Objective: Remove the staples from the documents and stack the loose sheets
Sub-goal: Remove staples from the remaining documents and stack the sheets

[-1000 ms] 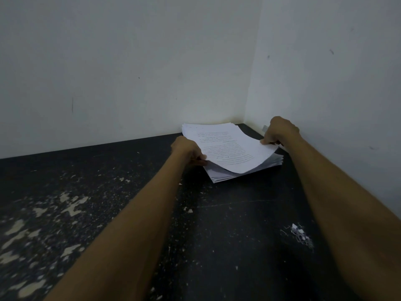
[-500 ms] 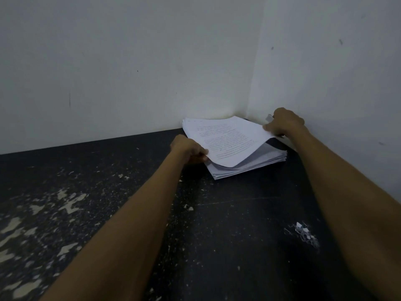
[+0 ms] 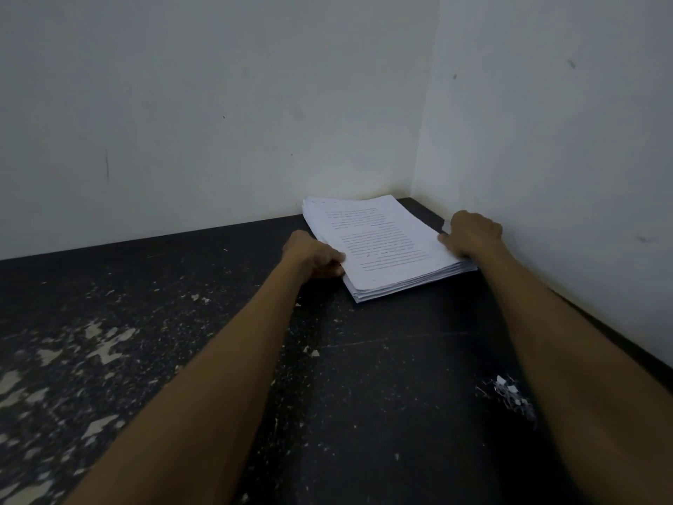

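At the far right corner of the black desk with chipped, speckled paint [image 3: 364, 377], where the white back wall [image 3: 218, 122] meets the white right wall [image 3: 564, 140], lies a stack of white printed paper sheets [image 3: 400, 282]. Both bare forearms reach straight forward from the lower edge of the view and converge on it, so that the stack sits between the two hands. The left hand [image 3: 313, 255] is knuckles-up at the near left edge of the stack, its fingers curled against that edge and its thumb [image 3: 337, 257] lying on the margin of the top sheet [image 3: 378, 242]. The right hand [image 3: 473, 233] is arched at the right edge, fingers bent at the knuckles and curled over the edge, with the fingertips [image 3: 445, 239] resting on the top sheet; the thumb is hidden. The stack lies flat, its sheets slightly fanned along the near edge. Its long axis runs from the back wall toward the person, with the near end skewed to the right; the far short edge is close to the back wall. Printed lines cross the top sheet along its short dimension, too small to read. A small heap of silvery metal staples [image 3: 511, 395] lies on the desk well apart from the stack, just beside the right forearm.
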